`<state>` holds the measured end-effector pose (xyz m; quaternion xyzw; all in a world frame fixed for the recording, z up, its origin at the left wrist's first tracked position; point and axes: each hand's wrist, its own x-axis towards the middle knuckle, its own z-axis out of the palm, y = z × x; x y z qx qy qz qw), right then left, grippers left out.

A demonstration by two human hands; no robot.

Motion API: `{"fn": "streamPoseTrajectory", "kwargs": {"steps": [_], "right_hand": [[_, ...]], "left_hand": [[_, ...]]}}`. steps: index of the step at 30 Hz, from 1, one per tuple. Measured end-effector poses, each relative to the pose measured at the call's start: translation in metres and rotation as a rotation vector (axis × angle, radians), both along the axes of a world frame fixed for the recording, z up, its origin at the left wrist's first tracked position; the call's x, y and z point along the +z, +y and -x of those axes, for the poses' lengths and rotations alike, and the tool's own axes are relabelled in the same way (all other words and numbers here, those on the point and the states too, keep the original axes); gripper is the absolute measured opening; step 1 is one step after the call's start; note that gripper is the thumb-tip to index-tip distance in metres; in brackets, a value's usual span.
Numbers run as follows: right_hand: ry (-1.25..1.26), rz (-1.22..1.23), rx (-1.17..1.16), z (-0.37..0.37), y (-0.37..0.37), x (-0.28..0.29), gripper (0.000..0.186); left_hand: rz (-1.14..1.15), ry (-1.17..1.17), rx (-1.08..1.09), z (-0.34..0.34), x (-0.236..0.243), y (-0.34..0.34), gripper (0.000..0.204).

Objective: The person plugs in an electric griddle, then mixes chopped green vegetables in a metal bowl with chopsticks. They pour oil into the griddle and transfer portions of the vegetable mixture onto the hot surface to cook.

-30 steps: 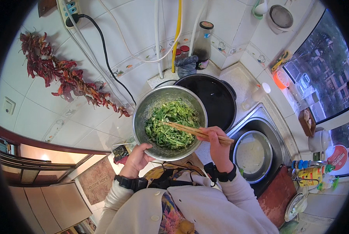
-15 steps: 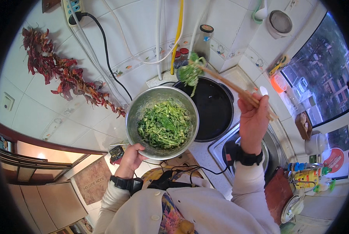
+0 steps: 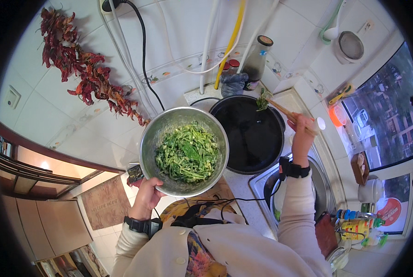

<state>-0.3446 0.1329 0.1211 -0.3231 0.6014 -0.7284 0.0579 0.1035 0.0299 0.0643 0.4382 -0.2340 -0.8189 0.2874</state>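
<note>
My left hand (image 3: 147, 195) is closed on the near left rim of a steel mixing bowl (image 3: 146, 152), tilted a little toward me. Chopped greens (image 3: 188, 152) with a pale floury coating fill its bottom. In my right hand (image 3: 302, 131) is a pair of wooden chopsticks (image 3: 282, 109), fingers wrapped round them. Their tips pinch a small clump of coated greens (image 3: 262, 101) over the far right rim of a black pan (image 3: 252, 159). Dark liquid seems to lie in the pan, which stands on the counter just right of the bowl.
Right of the pan is a steel sink (image 3: 324, 184). A glass bottle (image 3: 256, 64) and red-lidded jars (image 3: 230, 65) stand behind it, beside a yellow pipe (image 3: 228, 48). Dried chillies (image 3: 88, 76) hang on the tiled wall at left. A black cable (image 3: 248, 199) crosses in front of me.
The chopsticks have moved right and lower, from over the pan's far left to its far right edge. The clump at their tips looks smaller. The bowl shifts slightly left in view.
</note>
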Motion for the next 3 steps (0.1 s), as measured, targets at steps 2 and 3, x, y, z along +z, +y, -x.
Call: {"fn": "streamPoseTrajectory", "kwargs": {"steps": [2,3], "right_hand": [[0.376,-0.305,-0.033,-0.002,-0.008,-0.019,0.011],[0.432,-0.284,-0.023,0.002,-0.009,-0.024,0.011]], "left_hand": [[-0.006,0.013,0.015,-0.001,0.001,0.002,0.052],[-0.006,0.013,0.019,-0.001,0.001,0.002,0.052]]}}
